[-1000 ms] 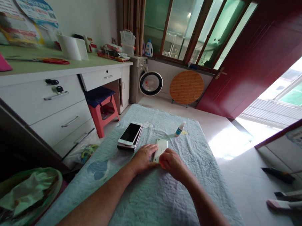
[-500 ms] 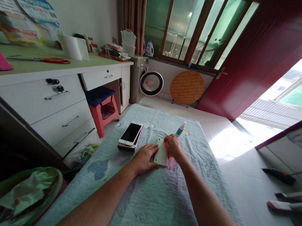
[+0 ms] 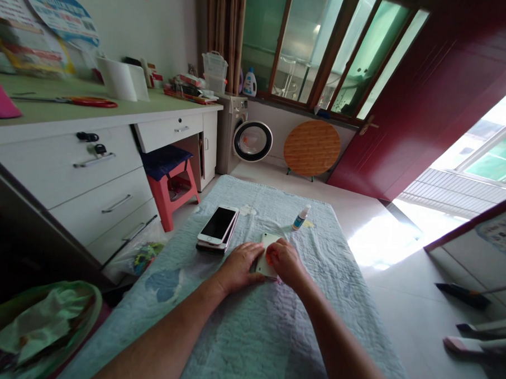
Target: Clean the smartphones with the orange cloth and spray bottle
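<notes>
Phone (image 3: 264, 268) looks stiff, slippery: hold its edge by your spread left grip (image 3: 243, 266); right grip (image 3: 287, 260) pinches something orange (image 3: 270, 257).

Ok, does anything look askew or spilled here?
No spill shows. On the quilted cloth, the top white phone left of the left hand sits askew over the devices beneath, edges unaligned. Farther back, the round door of the washing machine hangs open.

Bare-handed and bare-armed
Shows left hand (image 3: 242, 261) and right hand (image 3: 286, 261) uncovered, with left forearm (image 3: 171, 323) and right forearm (image 3: 333, 330) bare too; narrows at both wrists (image 3: 220, 282), broadens along the forearms, runs out at the lower edge.
</notes>
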The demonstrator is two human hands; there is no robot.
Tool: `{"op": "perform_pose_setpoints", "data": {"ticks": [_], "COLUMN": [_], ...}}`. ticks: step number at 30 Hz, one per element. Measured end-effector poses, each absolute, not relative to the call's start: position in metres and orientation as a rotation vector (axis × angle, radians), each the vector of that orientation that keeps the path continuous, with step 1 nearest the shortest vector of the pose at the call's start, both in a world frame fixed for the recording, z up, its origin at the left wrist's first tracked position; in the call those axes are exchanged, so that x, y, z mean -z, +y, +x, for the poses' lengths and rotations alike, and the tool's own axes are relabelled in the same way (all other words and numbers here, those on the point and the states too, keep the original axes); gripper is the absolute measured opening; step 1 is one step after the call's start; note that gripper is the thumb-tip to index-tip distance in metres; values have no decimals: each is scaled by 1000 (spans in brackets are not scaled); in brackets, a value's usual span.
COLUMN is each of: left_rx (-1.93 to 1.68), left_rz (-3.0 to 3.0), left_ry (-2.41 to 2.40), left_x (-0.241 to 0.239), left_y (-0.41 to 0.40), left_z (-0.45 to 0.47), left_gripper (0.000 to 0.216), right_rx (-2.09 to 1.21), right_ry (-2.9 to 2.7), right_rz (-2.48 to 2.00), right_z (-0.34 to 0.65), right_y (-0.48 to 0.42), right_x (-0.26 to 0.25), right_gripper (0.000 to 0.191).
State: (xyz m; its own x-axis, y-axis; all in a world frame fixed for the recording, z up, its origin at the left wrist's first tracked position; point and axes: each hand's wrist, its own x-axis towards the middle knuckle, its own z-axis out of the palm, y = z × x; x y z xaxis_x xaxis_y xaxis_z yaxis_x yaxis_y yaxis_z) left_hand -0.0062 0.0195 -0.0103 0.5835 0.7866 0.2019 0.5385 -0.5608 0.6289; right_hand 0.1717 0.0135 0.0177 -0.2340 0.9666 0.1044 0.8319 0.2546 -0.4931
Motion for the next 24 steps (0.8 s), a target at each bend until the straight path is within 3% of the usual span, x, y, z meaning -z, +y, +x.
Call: {"op": "perform_pose_setpoints", "data": {"ticks": [16, 24], "left_rx": [-500, -547], "left_rz": [2338, 2374], "left_ry": [1165, 1243], "left_x": [4, 8], "left_y": [16, 9], "left_z": [-4, 3], "left_gripper": [66, 77], "right_rx": [-932, -956], "right_ry": [-2134, -1899], "right_rz": [-1460, -1536], "right_z": [186, 212], "right_y": [-36, -32], "right_x": [-38, -38], "right_gripper": [26, 18]}}
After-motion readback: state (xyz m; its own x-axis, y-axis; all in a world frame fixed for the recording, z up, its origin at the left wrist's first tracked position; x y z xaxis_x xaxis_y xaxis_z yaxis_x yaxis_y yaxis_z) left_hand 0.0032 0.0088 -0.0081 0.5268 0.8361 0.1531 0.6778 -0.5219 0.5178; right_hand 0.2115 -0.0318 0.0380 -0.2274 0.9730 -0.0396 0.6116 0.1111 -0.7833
